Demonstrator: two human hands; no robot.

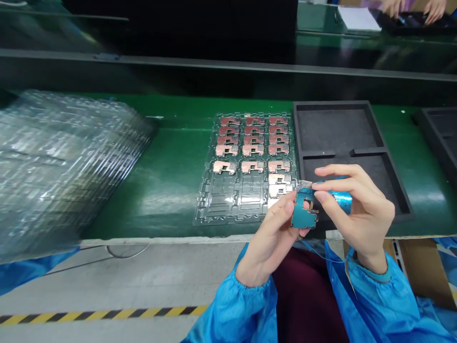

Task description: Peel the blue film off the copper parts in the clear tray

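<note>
My left hand [273, 233] grips a small blue circuit board [304, 216] by its left edge, tilted above the tray's right front corner. The board has a cutout in the middle and a metallic part at its top. At that upper end, my right hand [357, 205] has its thumb and fingers bent close to the board. A shiny blue piece [342, 199] shows behind the right fingers; its kind is unclear, partly hidden by them. To the left lies a clear plastic tray [221, 200] with rows of copper-coloured circuit boards [253, 150] in its pockets.
A tall stack of clear plastic trays [64, 162] leans on the left. On the right is a black divided tray [335, 126], with another black tray [441, 128] beyond. Across the raised ledge, a co-worker's hands [433, 10] work near white paper [359, 19].
</note>
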